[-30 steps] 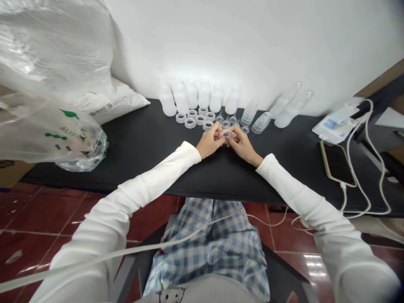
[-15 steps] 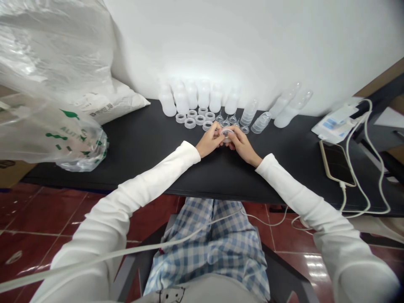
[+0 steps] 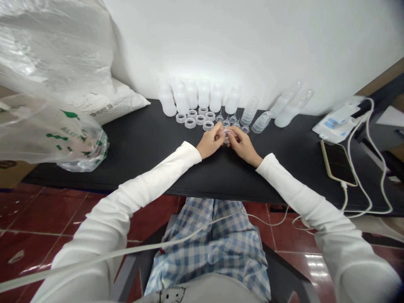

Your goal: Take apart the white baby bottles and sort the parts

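Head view looks down at a left hand (image 3: 210, 141) and a right hand (image 3: 243, 146) meeting over a black tabletop (image 3: 151, 145). Both grips are clamped together on a clear ring (image 3: 226, 134), held just above the tabletop and partly hidden by the hands. At 11 o'clock from the hands, a cluster of pale rings (image 3: 190, 123) lies close by. Small clear teats (image 3: 226, 123) sit at 12 o'clock, just beyond the hands, and a row of frosted bottles (image 3: 203, 96) stands behind them against a white wall (image 3: 252, 42). Ribbed clear cups (image 3: 261, 122) lie at 1 o'clock. A phone (image 3: 338, 163) lies at 3 o'clock beside a white cable (image 3: 362, 168), and a plastic bag (image 3: 47, 134) slumps at 9 o'clock.
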{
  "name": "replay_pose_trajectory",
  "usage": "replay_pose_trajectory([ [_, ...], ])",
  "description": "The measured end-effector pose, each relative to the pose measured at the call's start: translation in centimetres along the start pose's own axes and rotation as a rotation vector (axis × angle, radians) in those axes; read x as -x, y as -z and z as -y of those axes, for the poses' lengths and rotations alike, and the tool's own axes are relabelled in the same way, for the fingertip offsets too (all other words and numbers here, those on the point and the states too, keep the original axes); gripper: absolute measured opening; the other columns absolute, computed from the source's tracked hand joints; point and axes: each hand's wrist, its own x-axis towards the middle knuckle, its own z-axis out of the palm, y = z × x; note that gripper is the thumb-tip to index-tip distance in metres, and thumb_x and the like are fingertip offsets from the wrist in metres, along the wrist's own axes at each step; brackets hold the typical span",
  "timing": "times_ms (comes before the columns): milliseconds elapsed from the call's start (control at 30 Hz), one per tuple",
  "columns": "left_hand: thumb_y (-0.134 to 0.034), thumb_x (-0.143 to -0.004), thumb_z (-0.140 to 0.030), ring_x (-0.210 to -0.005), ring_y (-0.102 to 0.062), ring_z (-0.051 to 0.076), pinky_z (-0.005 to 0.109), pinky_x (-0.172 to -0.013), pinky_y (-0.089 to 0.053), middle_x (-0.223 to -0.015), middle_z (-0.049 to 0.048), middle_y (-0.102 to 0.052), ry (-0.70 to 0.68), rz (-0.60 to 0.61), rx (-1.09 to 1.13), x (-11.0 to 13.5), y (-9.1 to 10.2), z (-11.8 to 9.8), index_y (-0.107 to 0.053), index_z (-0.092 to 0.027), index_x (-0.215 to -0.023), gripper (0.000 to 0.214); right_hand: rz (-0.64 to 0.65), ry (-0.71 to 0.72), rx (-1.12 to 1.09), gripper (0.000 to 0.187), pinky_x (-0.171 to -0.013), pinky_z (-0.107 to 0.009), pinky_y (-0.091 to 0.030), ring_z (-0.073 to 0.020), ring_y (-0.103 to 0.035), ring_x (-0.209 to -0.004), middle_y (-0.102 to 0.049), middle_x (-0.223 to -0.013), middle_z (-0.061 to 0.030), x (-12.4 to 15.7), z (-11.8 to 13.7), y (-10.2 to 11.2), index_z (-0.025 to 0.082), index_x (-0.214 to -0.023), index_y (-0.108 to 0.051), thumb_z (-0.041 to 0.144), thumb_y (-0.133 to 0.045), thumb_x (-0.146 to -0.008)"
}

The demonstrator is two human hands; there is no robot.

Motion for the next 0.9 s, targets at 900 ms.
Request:
replay_pose_trajectory([
  [900, -0.056, -0.100, -0.050, -0.058, -0.051, 0.011, 0.026, -0.063, -0.043, -0.066, -0.0040, -0.055, -0.056, -0.077, -0.046, -0.50, 0.59, 0.38, -0.047, -0.023, -0.086, 0.032, 0.018, -0.114, -0.253, 0.062, -0.051, -0.023, -0.044, -0.0090, -0.053, -0.056, -0.062, -0.077, 0.0037, -0.31, -0.25, 0.16, 0.024, -0.118, -0.058, 0.077, -0.061, -0.087],
])
